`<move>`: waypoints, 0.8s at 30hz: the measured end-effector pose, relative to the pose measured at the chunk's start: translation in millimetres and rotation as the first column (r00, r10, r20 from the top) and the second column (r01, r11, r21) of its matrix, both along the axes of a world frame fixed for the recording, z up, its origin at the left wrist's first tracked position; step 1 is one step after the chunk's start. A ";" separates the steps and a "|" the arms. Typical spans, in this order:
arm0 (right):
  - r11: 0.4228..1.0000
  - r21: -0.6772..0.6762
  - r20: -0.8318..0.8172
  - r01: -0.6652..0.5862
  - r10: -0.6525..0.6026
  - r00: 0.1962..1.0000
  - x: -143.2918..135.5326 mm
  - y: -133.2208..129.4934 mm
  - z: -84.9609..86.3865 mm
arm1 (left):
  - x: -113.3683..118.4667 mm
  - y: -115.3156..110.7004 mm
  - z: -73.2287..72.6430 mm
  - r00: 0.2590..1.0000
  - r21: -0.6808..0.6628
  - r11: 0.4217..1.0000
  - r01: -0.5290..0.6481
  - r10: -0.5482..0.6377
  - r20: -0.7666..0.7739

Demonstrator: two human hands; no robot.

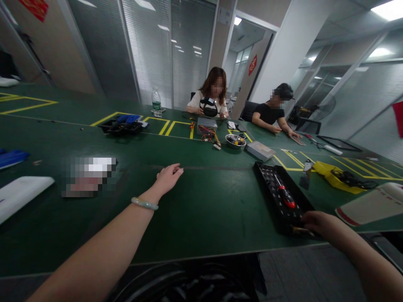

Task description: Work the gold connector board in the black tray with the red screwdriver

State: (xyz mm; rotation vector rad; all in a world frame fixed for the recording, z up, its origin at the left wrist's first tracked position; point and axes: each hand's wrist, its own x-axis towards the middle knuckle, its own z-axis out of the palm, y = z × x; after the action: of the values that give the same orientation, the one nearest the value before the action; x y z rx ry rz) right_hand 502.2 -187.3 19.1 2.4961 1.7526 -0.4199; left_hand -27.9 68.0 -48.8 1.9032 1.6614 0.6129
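Observation:
My left hand rests on the green tabletop, its fingers loosely stretched out and nothing in them. A pale bangle circles that wrist. Over at the right, my right hand closes on the near corner of a black tray. Inside this tray lies a screwdriver with a red and black handle. A small light-coloured piece shows just beside my right fingertips; what it is I cannot make out.
A metal bowl of small parts, a grey metal box and a power supply with coloured wires stand beyond. Two people sit across the table. A white cup lies far right; a black organizer stands left.

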 end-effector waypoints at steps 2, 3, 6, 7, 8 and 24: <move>1.000 -0.012 0.022 0.027 -0.027 0.999 -0.2 -1.7 0.4 | 0.2 0.1 0.2 1.000 0.001 1.000 0.001 -0.001 -0.005; 0.999 -0.020 0.031 0.039 -0.038 0.999 -0.6 -2.2 0.4 | 0.3 0.4 0.0 1.000 0.004 1.000 0.001 -0.001 -0.007; 0.998 -0.029 0.048 0.051 -0.049 0.998 -2.4 -1.6 -0.2 | 0.0 2.4 -2.3 1.000 0.014 1.000 0.002 -0.002 -0.009; 0.999 -0.027 0.051 0.046 -0.045 0.998 -3.3 -0.6 -0.6 | -0.4 3.3 -3.5 1.000 0.015 1.000 0.004 -0.003 -0.009; 0.999 -0.027 0.055 0.041 -0.039 0.998 -4.2 0.6 -1.0 | -0.8 4.2 -5.0 1.000 0.016 1.000 0.004 -0.004 -0.008; 0.996 -0.029 0.019 -0.086 0.087 0.996 2.0 12.3 -1.1 | -4.8 9.2 -16.7 1.000 0.022 0.999 0.024 -0.024 -0.004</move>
State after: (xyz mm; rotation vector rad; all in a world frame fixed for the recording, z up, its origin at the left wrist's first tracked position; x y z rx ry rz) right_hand 504.2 -175.1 18.0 2.3865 1.8259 -0.4093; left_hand -32.6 77.3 -65.5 1.9384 1.6384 0.6202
